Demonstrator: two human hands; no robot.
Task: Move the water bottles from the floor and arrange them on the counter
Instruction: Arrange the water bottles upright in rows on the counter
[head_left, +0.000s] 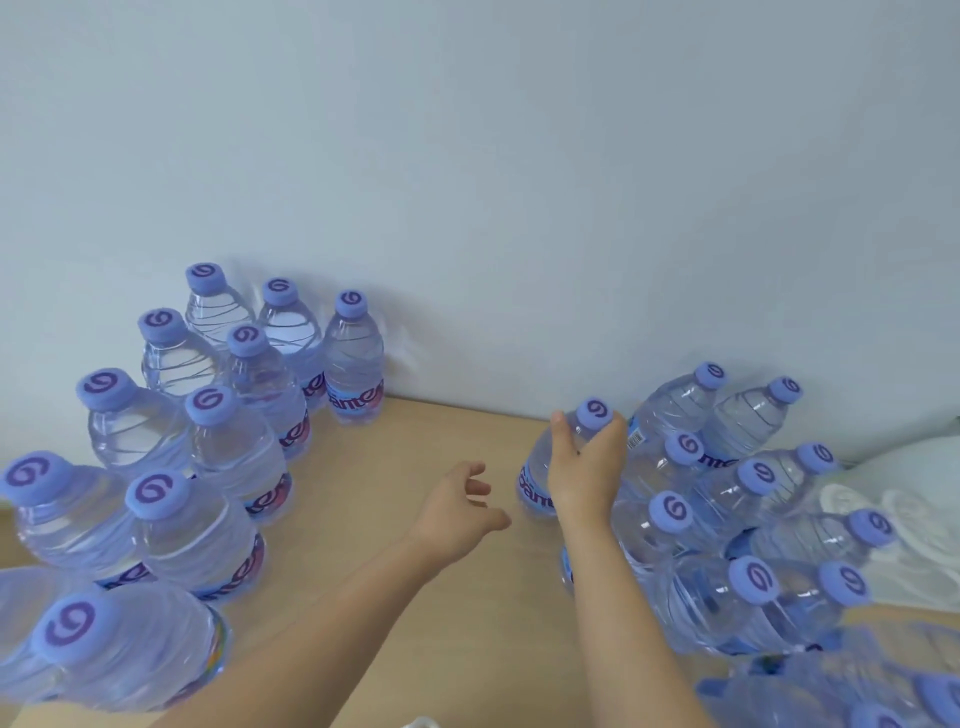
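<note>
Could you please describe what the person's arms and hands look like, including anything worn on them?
Both forearms are bare as far as the picture shows, with no sleeves in view. The left hand and the right hand wear no gloves, and no rings, watch or bracelet can be seen on the fingers or wrists.

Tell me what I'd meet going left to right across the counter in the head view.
Left cluster of bottles → bare counter → left hand, open and holding nothing → right hand gripping a bottle near its cap → right cluster of bottles → white cloth.
</note>
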